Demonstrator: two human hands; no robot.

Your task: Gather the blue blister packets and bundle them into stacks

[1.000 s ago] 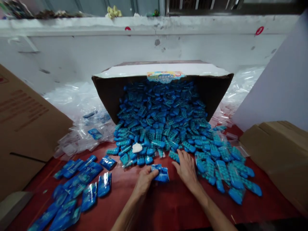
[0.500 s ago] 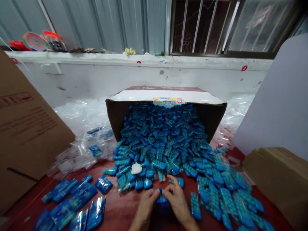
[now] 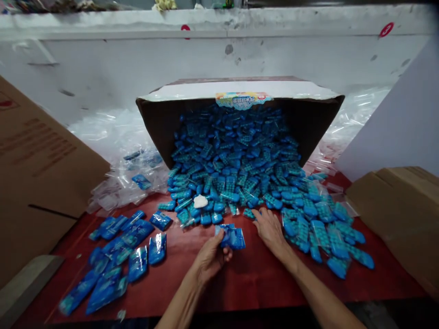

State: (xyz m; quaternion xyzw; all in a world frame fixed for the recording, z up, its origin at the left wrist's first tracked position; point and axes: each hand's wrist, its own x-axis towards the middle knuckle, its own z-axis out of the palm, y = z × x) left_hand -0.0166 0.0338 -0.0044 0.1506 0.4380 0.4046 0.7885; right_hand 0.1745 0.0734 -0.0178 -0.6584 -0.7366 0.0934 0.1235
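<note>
My left hand (image 3: 213,256) is closed on a flat blue printed packet (image 3: 233,237), pinched at its left edge above the red table. To the right, my right hand (image 3: 270,228) reaches forward, its fingertips curled over a small blue-and-teal packet (image 3: 248,213) at the front of the pile. The fingers partly cover that packet. A large pile of similar packets (image 3: 236,173) spills out of a carton (image 3: 322,114) lying on its side. On the pile rests a small white lump (image 3: 200,201).
Several blue printed packets (image 3: 137,263) lie on the red table (image 3: 192,297) at left. Clear plastic bags (image 3: 113,151) are heaped behind them. Brown cartons stand at the left (image 3: 41,164) and right (image 3: 394,214), with a white panel (image 3: 404,119) behind the right one.
My hands have parted: the left keeps the blue printed packet, while the right has moved off it to a packet at the pile's edge. The view has tilted down.
</note>
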